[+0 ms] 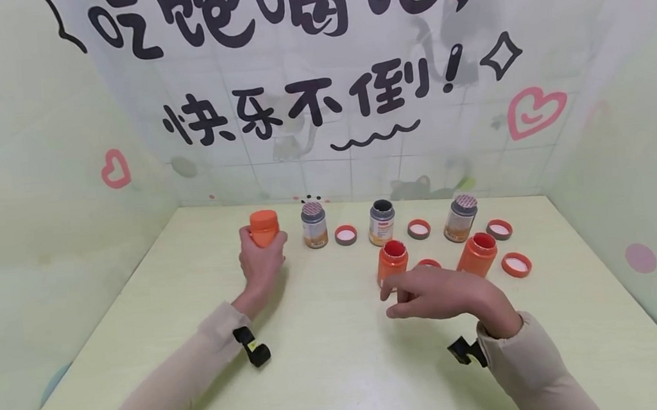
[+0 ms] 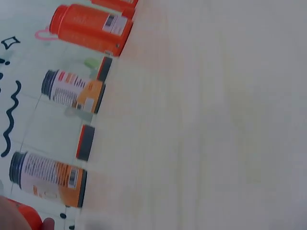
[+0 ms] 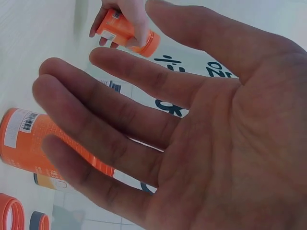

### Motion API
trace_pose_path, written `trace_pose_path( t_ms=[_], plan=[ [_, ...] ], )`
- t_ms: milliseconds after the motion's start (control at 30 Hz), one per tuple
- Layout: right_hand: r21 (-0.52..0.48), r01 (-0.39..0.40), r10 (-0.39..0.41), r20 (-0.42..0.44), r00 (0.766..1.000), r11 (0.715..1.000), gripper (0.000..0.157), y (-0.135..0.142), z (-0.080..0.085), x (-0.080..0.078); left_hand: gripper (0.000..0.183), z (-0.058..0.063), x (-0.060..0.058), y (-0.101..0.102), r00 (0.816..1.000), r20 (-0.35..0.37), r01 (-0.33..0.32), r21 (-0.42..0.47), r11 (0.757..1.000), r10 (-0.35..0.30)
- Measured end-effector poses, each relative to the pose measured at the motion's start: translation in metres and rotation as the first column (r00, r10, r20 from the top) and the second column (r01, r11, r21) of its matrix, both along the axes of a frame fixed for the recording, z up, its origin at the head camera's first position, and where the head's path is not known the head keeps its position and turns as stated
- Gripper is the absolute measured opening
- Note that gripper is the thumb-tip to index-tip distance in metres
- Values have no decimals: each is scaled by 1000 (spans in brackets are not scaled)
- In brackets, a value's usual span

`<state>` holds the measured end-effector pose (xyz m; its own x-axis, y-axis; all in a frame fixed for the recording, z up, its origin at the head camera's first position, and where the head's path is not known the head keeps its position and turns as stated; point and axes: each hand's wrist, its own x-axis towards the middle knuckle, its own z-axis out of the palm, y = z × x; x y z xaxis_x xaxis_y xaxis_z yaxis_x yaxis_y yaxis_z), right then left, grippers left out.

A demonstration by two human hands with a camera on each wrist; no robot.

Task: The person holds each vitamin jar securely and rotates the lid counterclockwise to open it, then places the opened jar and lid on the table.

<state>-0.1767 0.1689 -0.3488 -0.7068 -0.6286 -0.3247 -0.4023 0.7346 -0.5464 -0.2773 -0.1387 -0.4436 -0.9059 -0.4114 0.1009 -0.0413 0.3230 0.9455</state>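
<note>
My left hand (image 1: 261, 260) grips an orange bottle (image 1: 264, 226) with its orange cap on, at the back left of the table. Whether its base touches the table cannot be made out. In the right wrist view my right hand (image 3: 192, 124) has loosely extended fingers and holds nothing. It hovers over the table in front of an uncapped orange bottle (image 1: 393, 261), partly covering it in the head view. Behind the same hand stands a second uncapped orange bottle (image 1: 477, 256). An orange cap (image 1: 429, 264) between these two is half hidden.
Along the back stand a grey bottle with a sealed mouth (image 1: 315, 226), an open grey one (image 1: 382, 223) and another sealed one (image 1: 461, 220). Upturned caps (image 1: 345, 234) lie beside them, and an orange cap (image 1: 516, 265) lies at right. Printed walls (image 1: 355, 177) enclose the table.
</note>
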Motion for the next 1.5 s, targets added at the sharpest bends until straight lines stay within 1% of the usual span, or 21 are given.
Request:
trace_pose_path(
  t_ms=[133,233,367,500,533,600,667,700,800,900,933,1067,1167,1233,1300,1367,1500],
  plan=[
    [-38,-19,18,-38,999,999,26,3,1,-1,51,0,19,19,994,14,113,-47,993,-112],
    [-62,-33,28,-73,997,998,18,4,2,-2,44,-1,32,33,981,42,193,-73,978,-191],
    [-86,-28,20,-89,996,996,13,3,4,-3,41,-2,47,50,958,81,278,-37,960,-274],
    [-85,17,-26,-99,995,996,22,0,4,-2,44,-3,61,67,927,125,357,5,934,-355],
    [-77,41,-49,-107,993,996,26,-1,3,-2,43,-4,64,72,917,137,378,5,926,-375],
    [-61,103,-110,-126,986,993,38,-5,2,-1,43,-4,68,79,896,152,422,1,907,-417],
    [-41,176,-180,-142,973,984,53,-9,1,-1,41,-5,71,84,874,163,466,-13,884,-458],
    [-31,210,-212,-151,965,977,60,-12,0,0,40,-5,73,86,860,169,493,-25,870,-482],
    [-3,284,-279,-185,942,959,74,-18,-3,1,37,-6,77,92,804,184,580,-34,814,-566],
    [30,329,-313,-240,919,944,81,-22,-7,2,36,-6,80,97,748,195,652,-38,758,-634],
    [42,340,-318,-258,912,940,83,-23,-9,2,36,-6,81,99,734,198,668,-36,743,-650],
    [83,353,-310,-326,893,932,81,-28,-16,1,35,-4,83,104,692,228,712,-53,700,-686],
    [108,356,-294,-373,880,928,70,-31,-20,0,35,-2,85,107,662,262,739,-74,669,-702],
    [124,369,-294,-399,868,921,61,-32,-21,0,36,-1,86,108,643,281,757,-91,647,-713],
    [136,384,-300,-413,860,913,55,-33,-22,1,37,-1,87,108,626,301,770,-95,630,-720],
    [144,393,-306,-413,858,908,55,-33,-23,2,38,-1,88,108,611,321,781,-97,617,-724],
    [161,407,-326,-376,867,899,62,-35,-25,5,42,-3,90,106,580,359,801,-85,593,-731]
  ],
)
